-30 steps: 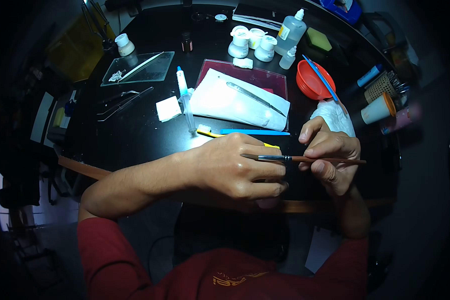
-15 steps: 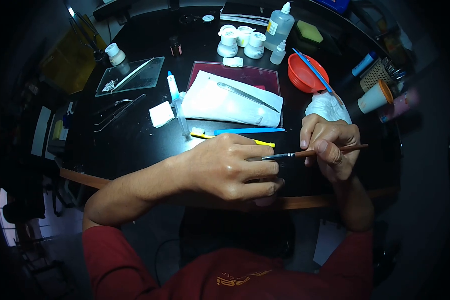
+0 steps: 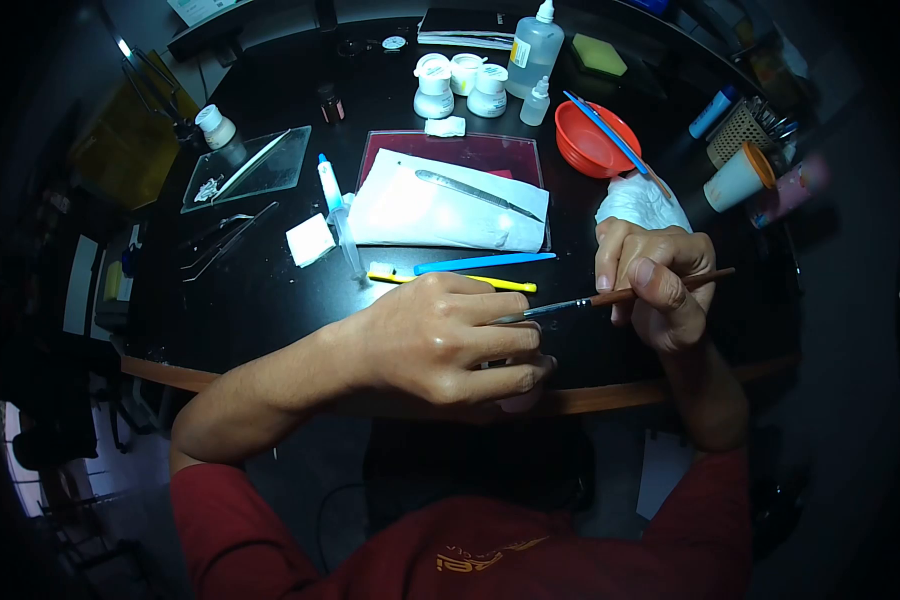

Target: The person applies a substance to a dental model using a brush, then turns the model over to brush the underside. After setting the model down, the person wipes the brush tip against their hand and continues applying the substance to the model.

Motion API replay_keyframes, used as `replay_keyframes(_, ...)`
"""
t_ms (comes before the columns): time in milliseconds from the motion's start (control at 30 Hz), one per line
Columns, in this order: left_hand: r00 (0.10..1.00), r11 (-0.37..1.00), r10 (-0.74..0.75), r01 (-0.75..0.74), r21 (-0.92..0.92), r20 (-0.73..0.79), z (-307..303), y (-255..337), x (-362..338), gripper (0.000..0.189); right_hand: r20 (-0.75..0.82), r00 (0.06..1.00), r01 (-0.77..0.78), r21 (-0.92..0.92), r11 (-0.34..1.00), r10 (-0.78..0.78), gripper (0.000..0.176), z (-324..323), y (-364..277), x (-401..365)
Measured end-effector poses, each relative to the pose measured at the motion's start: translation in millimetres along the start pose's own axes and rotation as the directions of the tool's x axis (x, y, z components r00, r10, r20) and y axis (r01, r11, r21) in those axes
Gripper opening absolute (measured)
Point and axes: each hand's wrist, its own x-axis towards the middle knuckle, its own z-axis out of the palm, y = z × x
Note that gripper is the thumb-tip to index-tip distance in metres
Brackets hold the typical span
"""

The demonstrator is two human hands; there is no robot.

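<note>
In my right hand (image 3: 660,285) is a thin paintbrush (image 3: 610,297) with a reddish-brown handle and a silver ferrule, pinched between thumb and fingers. Its bristle end points left, to the fingers of my left hand (image 3: 455,345). My left hand is curled with its back to me; a bit of something pinkish shows under it, too hidden to name. Just beyond the left hand lie a yellow toothbrush (image 3: 490,285) and a blue plastic handle (image 3: 485,263). Beyond the right hand is a crumpled white tissue (image 3: 645,203).
A metal carving knife (image 3: 478,193) rests on folded white paper (image 3: 400,215). Around it are a syringe (image 3: 348,240), tweezers (image 3: 232,240), a glass slab (image 3: 280,165), several white jars (image 3: 433,95), clear bottles (image 3: 537,55), a red bowl (image 3: 580,150) and a cup (image 3: 738,180).
The camera view has shifted slightly, so the table things sit a little further left. The brush is tilted a bit more, and more of its tip end shows beside my left fingers.
</note>
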Motion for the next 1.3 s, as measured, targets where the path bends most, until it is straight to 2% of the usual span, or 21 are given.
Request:
replay_keyframes(100,1.000,1.000,0.000,0.000,-0.005,0.001,-0.4,0.1,0.5,0.033,-0.002,1.000,-0.003,-0.020,1.000,0.003,0.035,-0.4,-0.6,-0.2)
replay_keyframes(200,1.000,0.999,-0.015,0.015,-0.031,0.013,0.1,1.4,0.9,0.032,0.000,1.000,0.014,0.090,0.996,-0.014,0.025,-1.5,2.6,-1.4)
replay_keyframes(333,0.999,0.999,-0.016,0.017,-0.027,0.046,-0.7,2.5,1.2,0.031,0.016,0.998,0.067,0.068,0.995,-0.069,0.010,5.5,9.8,-3.4)
replay_keyframes(433,0.999,1.000,-0.025,0.026,-0.009,0.042,0.1,3.6,-0.5,0.030,0.052,0.995,0.080,0.080,0.994,-0.085,0.014,11.9,9.3,-3.4)
replay_keyframes(500,0.998,0.999,-0.043,0.044,-0.010,0.049,0.7,4.2,-1.6,0.030,0.100,0.984,0.144,0.047,0.988,-0.148,0.020,10.3,15.3,-2.9)
replay_keyframes(533,0.999,0.999,-0.042,0.042,-0.009,0.030,1.9,4.4,-1.6,0.030,0.103,0.990,0.086,0.087,0.993,-0.094,0.021,10.5,13.9,-4.7)
replay_keyframes(600,0.999,0.999,-0.039,0.039,-0.007,-0.008,4.7,4.6,-1.0,0.030,0.141,0.986,0.085,0.051,0.995,-0.091,0.022,12.3,11.9,-2.7)
replay_keyframes(767,0.999,0.999,-0.036,0.037,-0.022,0.028,1.3,3.6,-2.7,0.029,0.217,0.972,0.092,0.013,0.996,-0.093,0.025,9.9,16.1,-2.4)
replay_keyframes(1000,0.999,1.000,-0.021,0.021,0.013,0.039,-5.8,3.2,2.4,0.026,0.161,0.983,0.089,-0.023,0.996,-0.084,0.021,10.4,9.8,0.3)
replay_keyframes(1100,0.999,1.000,-0.014,0.014,0.001,-0.048,1.6,2.3,0.9,0.029,0.145,0.983,0.116,-0.030,0.993,-0.111,0.018,7.5,12.5,0.1)
replay_keyframes(1300,1.000,0.999,0.004,-0.004,0.045,-0.005,-1.7,1.6,0.7,0.030,0.109,0.987,0.123,-0.052,0.991,-0.116,0.008,5.7,12.2,-0.1)
